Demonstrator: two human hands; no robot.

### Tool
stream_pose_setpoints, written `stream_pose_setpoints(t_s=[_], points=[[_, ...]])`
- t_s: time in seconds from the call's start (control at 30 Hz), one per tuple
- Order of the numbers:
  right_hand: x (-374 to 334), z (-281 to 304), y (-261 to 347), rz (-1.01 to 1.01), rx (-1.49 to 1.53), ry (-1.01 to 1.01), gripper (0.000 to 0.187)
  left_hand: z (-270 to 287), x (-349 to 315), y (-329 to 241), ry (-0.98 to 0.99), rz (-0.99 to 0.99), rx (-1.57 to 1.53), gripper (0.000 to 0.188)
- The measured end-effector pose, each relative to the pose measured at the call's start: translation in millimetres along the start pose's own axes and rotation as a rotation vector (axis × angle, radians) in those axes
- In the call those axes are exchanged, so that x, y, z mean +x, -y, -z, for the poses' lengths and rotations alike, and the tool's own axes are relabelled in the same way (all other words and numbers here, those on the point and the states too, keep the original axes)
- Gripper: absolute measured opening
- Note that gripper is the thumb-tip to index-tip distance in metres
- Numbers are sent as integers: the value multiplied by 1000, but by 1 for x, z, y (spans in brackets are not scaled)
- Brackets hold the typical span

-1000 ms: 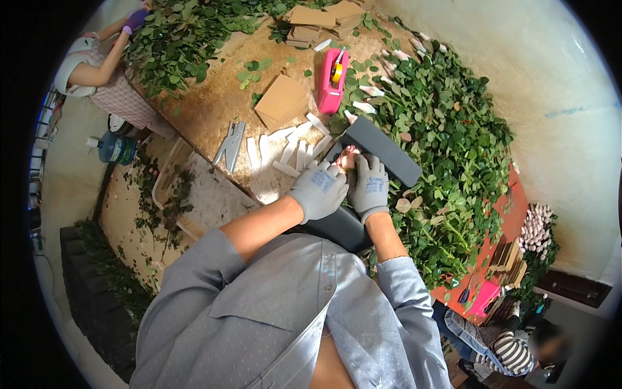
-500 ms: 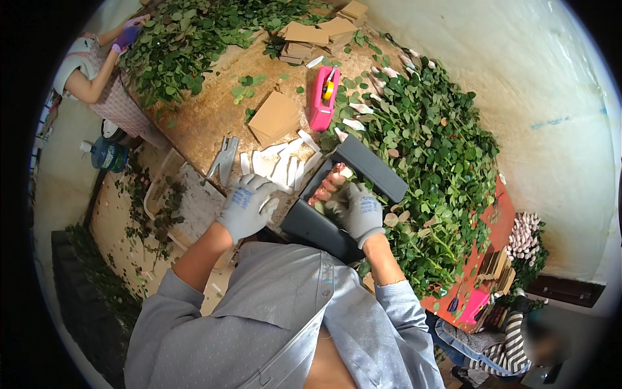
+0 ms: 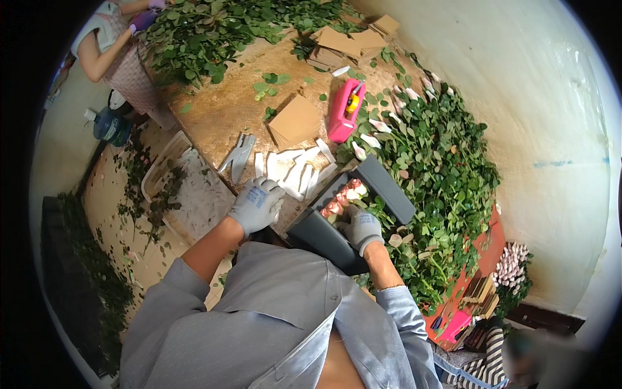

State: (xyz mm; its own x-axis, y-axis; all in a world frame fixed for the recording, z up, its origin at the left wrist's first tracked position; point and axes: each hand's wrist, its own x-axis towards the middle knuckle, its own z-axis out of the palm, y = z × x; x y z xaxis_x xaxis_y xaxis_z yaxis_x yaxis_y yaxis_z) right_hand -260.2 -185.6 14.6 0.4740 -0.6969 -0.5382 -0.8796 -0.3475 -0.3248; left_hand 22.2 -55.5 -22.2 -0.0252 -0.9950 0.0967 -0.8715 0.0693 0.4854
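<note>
My right hand (image 3: 361, 228), in a grey glove, reaches into a dark grey box-shaped holder (image 3: 319, 232). Its fingers curl round the rose stems and leaves just below a row of pink roses (image 3: 343, 198); the fingertips are partly hidden. A raised dark flap (image 3: 387, 189) stands along the holder's right side. My left hand (image 3: 257, 206), gloved too, hovers by the table edge left of the holder, its fingers loosely bent and nothing visible in them. White paper strips (image 3: 295, 176) lie just beyond it, beside a grey stapler (image 3: 238, 155).
A pink tape dispenser (image 3: 341, 123) and cardboard sheets (image 3: 297, 122) lie further back. Leafy rose stems (image 3: 440, 175) cover the table's right side. A crate (image 3: 170, 152) of white scraps stands below at left. Two people are nearby: one far left (image 3: 123, 65), one lower right.
The view has shifted, so the table sits further right and lower in it. My right hand stays in the holder, its fingers drawn closer to the stems. My left hand's fingers have closed slightly.
</note>
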Motion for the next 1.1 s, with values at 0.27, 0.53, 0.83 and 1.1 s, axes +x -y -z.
stream_pose_setpoints(t_s=[0.27, 0.53, 0.83, 1.1], points=[[-5, 1, 9, -51, -39, -34, 38, -62, 22, 22, 223, -175, 150, 25], [-37, -24, 48, 18, 68, -827, 16, -32, 18, 90, 152, -299, 506, 38], [-24, -36, 50, 19, 133, -900, 10, -42, 74, 122, 427, -383, 516, 13], [-27, -37, 47, -71, 135, -896, 10, -44, 96, 58, 240, -619, 343, 55]])
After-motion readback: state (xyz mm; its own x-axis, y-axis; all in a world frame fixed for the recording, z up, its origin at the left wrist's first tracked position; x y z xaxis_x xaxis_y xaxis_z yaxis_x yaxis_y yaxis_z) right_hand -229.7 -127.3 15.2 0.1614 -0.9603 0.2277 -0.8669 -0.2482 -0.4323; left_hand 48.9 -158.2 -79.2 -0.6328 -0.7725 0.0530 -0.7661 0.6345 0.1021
